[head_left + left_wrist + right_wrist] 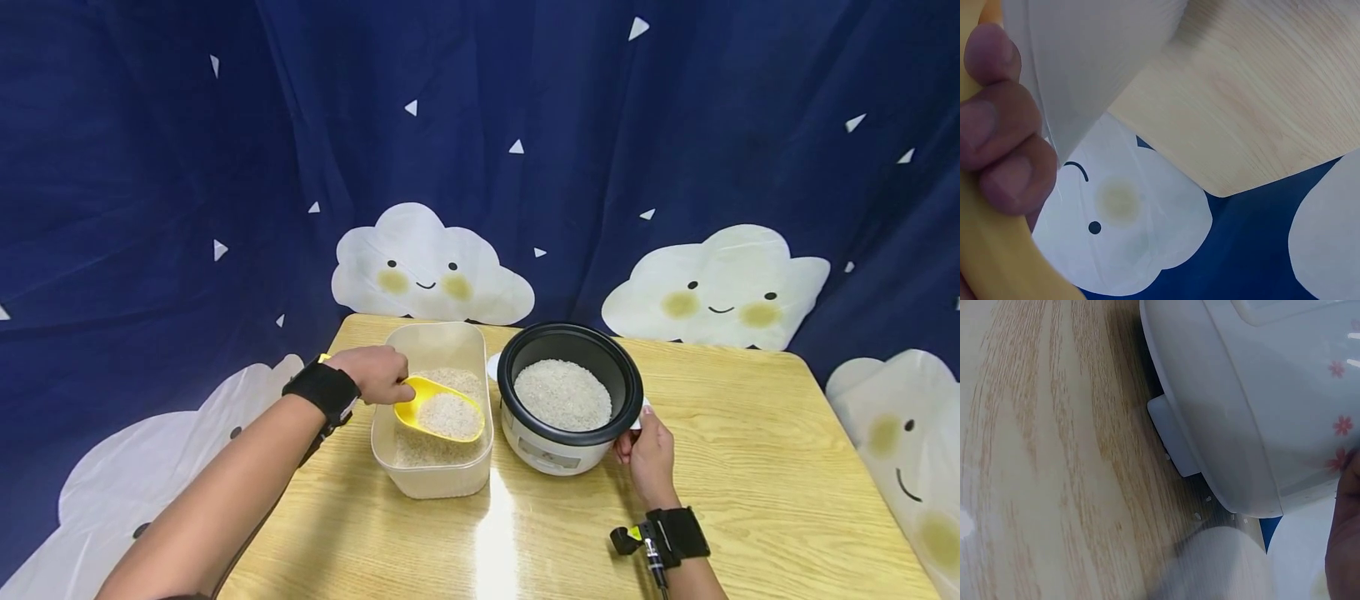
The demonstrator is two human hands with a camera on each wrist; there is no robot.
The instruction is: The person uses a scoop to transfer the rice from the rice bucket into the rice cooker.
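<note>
My left hand [378,373] grips the handle of a yellow scoop [411,412], whose bowl carries white rice [450,417]. The scoop is over a translucent plastic bin [432,482] with more rice inside. In the left wrist view, curled fingers [1002,128] wrap the yellow handle beside the bin's wall. To the right stands a white rice cooker [551,457] with its lid off; rice [562,394] lies in its black inner pot [628,375]. My right hand [651,454] holds the cooker's right side at a white side handle.
Both containers stand on a light wood table [750,467]. A few loose grains [1197,516] lie by the cooker's base. Behind the table hangs a dark blue curtain [480,125] with smiling white clouds. A white round piece [492,367] shows between bin and cooker.
</note>
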